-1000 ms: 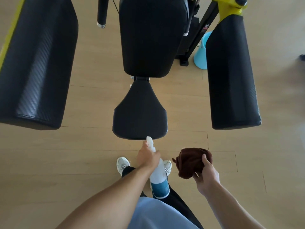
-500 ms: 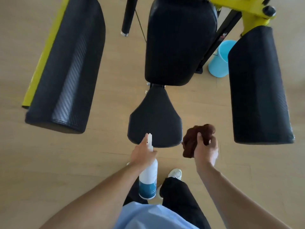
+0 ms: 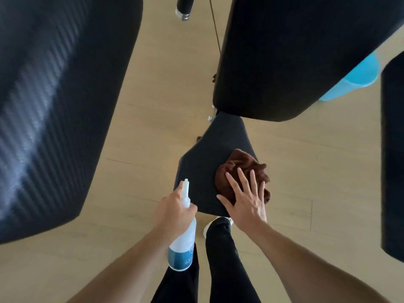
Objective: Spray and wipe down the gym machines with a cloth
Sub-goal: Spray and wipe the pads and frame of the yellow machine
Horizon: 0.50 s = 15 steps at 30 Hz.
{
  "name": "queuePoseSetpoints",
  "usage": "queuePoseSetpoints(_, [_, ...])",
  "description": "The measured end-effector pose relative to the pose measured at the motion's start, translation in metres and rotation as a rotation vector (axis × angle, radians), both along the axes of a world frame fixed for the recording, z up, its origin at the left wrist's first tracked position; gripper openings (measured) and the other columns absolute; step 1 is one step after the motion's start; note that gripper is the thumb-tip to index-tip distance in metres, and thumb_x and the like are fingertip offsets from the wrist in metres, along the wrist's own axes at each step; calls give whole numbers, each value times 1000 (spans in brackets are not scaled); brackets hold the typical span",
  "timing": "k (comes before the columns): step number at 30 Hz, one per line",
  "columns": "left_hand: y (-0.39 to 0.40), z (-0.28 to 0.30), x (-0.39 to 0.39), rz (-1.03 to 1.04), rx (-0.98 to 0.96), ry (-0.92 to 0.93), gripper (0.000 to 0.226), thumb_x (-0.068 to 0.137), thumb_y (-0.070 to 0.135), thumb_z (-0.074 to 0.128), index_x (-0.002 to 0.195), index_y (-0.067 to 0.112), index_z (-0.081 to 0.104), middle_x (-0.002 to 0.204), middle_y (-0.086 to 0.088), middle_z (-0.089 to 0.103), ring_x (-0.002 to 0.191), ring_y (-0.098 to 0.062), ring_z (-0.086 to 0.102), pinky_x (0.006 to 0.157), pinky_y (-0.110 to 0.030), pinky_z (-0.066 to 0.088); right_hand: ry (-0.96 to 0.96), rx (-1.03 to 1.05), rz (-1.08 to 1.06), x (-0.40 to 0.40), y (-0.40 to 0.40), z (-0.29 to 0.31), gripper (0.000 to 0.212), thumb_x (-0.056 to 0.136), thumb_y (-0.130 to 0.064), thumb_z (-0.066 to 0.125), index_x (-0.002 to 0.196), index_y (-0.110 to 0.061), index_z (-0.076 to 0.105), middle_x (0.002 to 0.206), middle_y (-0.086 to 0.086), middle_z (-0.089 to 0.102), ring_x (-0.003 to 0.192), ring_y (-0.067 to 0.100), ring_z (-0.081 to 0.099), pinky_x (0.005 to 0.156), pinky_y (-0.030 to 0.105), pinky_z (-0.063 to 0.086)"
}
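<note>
A black padded seat [image 3: 203,162] of the gym machine sits low in the middle, with the black backrest pad [image 3: 284,62] rising behind it. A crumpled brown cloth [image 3: 237,166] lies on the seat's right side. My right hand [image 3: 246,197] presses flat on the cloth with its fingers spread straight. My left hand [image 3: 175,212] grips a white spray bottle with a blue label [image 3: 182,246] by its neck, at the seat's front left edge, nozzle pointing toward the seat.
Large black arm pads hang at the left [image 3: 50,106] and the right edge [image 3: 393,149]. A light blue bucket [image 3: 354,77] stands on the wooden floor behind the backrest. A black handle with a metal end [image 3: 183,7] hangs at the top. My legs stand below the seat.
I have leaned in closer to the machine. My right hand moved forward from in front of the seat, laid the cloth on the seat and flattened onto it. The bottle stayed by the seat's front edge.
</note>
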<state>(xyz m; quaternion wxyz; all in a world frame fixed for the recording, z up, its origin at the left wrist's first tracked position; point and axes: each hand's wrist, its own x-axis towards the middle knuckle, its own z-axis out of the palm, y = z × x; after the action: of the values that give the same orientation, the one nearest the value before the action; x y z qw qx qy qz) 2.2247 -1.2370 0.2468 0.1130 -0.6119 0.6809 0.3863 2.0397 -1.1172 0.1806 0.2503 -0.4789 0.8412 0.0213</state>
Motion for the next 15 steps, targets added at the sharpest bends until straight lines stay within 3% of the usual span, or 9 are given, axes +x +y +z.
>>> queuePoseSetpoints(4, [-20,-10,-4,75,75,-23,11,80,29,61,86,21,56,66,7,52,65,-18,53,59,-29,40,33,-59,-77,-34,-66,-19,70,96,-78,31,159,-49,22,173,-5,12,160,34,-1,127,63,-1])
queuePoseSetpoints(6, [-33,-11,-9,90,63,-10,18,79,27,63,70,25,46,62,9,52,60,-15,52,53,-27,37,40,-94,-150,-54,-123,-28,66,98,-73,31,159,-48,23,173,-4,11,160,33,-2,127,62,-2])
queuePoseSetpoints(9, [-54,-8,-16,81,-10,-10,24,78,26,65,66,25,44,61,8,54,57,-14,53,49,-25,34,7,-150,-223,-58,-194,-36,55,102,-62,35,152,-41,40,166,-2,28,157,32,11,127,60,2])
queuePoseSetpoints(12, [-70,-5,-14,125,-65,-11,15,79,27,67,75,24,53,68,4,61,65,-21,61,53,-28,38,-61,-274,40,-10,-183,-35,46,101,-55,42,138,-35,59,160,-8,42,158,25,16,129,54,8])
queuePoseSetpoints(15, [-73,1,-8,158,-144,-7,21,79,25,66,71,23,47,63,4,55,58,-18,54,51,-29,33,-164,-343,310,48,-102,-21,44,97,-52,53,137,-36,62,155,-9,51,156,26,28,128,54,17])
